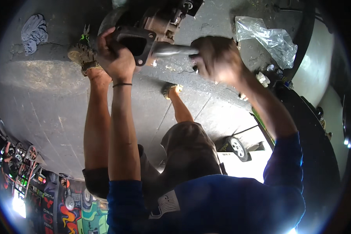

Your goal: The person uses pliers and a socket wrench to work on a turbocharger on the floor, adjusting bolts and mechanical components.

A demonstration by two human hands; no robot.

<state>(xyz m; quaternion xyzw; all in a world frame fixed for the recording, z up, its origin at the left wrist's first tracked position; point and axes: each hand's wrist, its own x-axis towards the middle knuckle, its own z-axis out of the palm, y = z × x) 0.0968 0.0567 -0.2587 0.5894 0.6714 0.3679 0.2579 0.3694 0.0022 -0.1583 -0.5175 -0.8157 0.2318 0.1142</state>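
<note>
My left hand (119,60) is wrapped round the side of a turbocharger (160,23), a rusty brown and dark metal unit at the top of the view. Its dark square flange (149,48), with bolt holes at the corners, faces me beside my left wrist. Right of the flange, my right hand (219,58) is closed and smeared by motion. A grey rod-shaped tool (173,50), also blurred, runs from its fingers to the flange. Whether the tool touches the flange I cannot tell. The far end of the turbocharger is cut off by the upper edge.
Pliers with green handles (85,34) lie on the grey floor near my left foot, and a grey rag (34,33) farther left. A clear plastic bag (267,41) and crumpled white paper (263,80) are at the right. A car wheel (238,148) shows in the bright opening.
</note>
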